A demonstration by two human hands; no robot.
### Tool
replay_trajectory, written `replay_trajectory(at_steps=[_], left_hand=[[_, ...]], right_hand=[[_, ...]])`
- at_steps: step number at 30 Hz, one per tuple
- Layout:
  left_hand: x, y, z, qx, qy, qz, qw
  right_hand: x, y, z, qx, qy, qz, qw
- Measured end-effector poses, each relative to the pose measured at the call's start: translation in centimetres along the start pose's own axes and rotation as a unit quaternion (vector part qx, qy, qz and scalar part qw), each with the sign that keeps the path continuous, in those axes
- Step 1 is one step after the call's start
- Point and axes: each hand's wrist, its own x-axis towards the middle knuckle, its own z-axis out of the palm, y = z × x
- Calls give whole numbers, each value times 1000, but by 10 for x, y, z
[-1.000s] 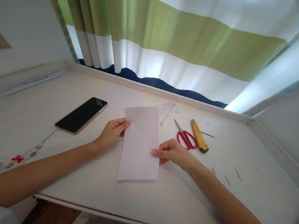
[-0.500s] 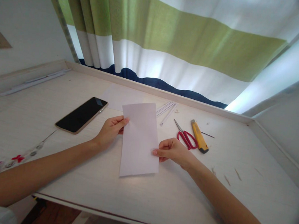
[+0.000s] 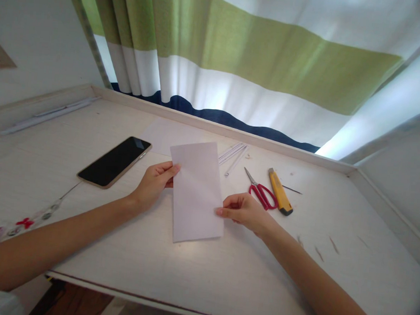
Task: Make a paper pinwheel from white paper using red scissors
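A blank white sheet of paper (image 3: 197, 192), a tall rectangle, is held up a little above the white desk between both hands. My left hand (image 3: 156, 181) pinches its left edge, thumb on the front and fingers behind. Lower down, my right hand (image 3: 244, 211) pinches the right edge between thumb and fingers. Just beyond the right hand lie red-handled scissors (image 3: 263, 195) and a yellow utility knife (image 3: 280, 191). Behind the held paper another white sheet (image 3: 164, 136) lies flat, partly covered by it.
A black-screened phone (image 3: 115, 162) lies left of the hands, with a beaded strap (image 3: 25, 223) running toward my left forearm. Thin white paper strips (image 3: 233, 154) lie behind the paper. Small scraps (image 3: 319, 254) dot the right side. A raised rim (image 3: 212, 126) and a striped curtain (image 3: 254, 45) border the back.
The paper has tilted slightly, its bottom edge rising and shifting a little right. Both hands keep their pinch and have barely moved.
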Motion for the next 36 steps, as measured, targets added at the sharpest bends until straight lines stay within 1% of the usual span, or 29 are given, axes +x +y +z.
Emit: replay_trajectory(at_steps=[7,17,20,24,26,30,36], left_hand=[[-1,2,1,12,4,0,1000],[0,1,-1,2,12,8,1000],[0,1,-1,-3,15,5,1000],[-1,1,0,-11,8,-2,1000],[0,0,0,-13,5,-1,1000],[1,-1,0,-10,9,4,1000],[2,-2,-1,-6,20,0,1000]], right_hand=[[2,1,-1,-52,-11,-16,998],[1,2,-3,-124,7,-43,991],[0,2,-2,-158,15,-65,985],[-1,1,0,-218,46,-113,968],[-2,0,1,-241,57,-125,961],[-2,1,2,-267,60,-131,953],[0,3,1,-281,63,-128,949]])
